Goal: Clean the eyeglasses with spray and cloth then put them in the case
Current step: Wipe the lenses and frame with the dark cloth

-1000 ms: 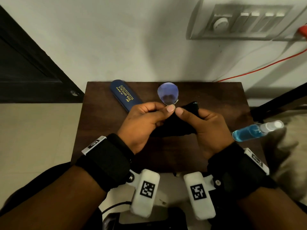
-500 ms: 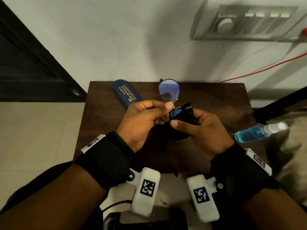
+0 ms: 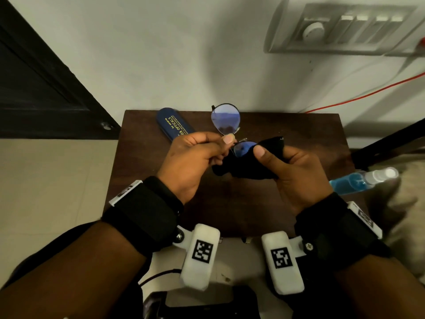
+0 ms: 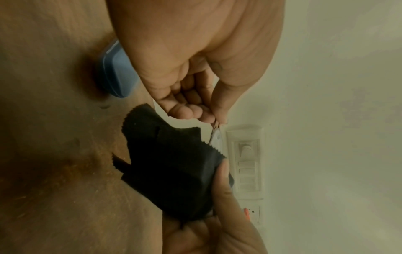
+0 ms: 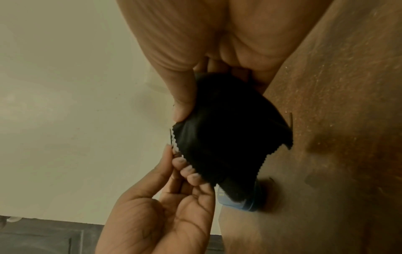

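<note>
Thin-framed eyeglasses point(image 3: 225, 118) with bluish lenses are held above the brown table point(image 3: 299, 130). My left hand point(image 3: 226, 143) pinches the frame at the bridge, one lens standing up and away from me. My right hand point(image 3: 264, 157) holds a black cloth point(image 3: 248, 168) wrapped around the other lens point(image 3: 244, 148), thumb on the lens face. The left wrist view shows the cloth point(image 4: 174, 171) under the right thumb, and the right wrist view shows the cloth point(image 5: 228, 137) bunched in the fingers. A blue glasses case point(image 3: 176, 126) lies shut at the table's back left.
A spray bottle point(image 3: 361, 183) of blue liquid lies on its side at the table's right edge, beside light fabric point(image 3: 407, 203). A white wall with a switch panel point(image 3: 340, 28) and a red cable point(image 3: 368, 93) is behind. A dark door point(image 3: 41, 88) stands at the left.
The glasses have tilted up, so more of the near lens shows out of the cloth. My right thumb has slid across that lens. The hands have drawn slightly apart.
</note>
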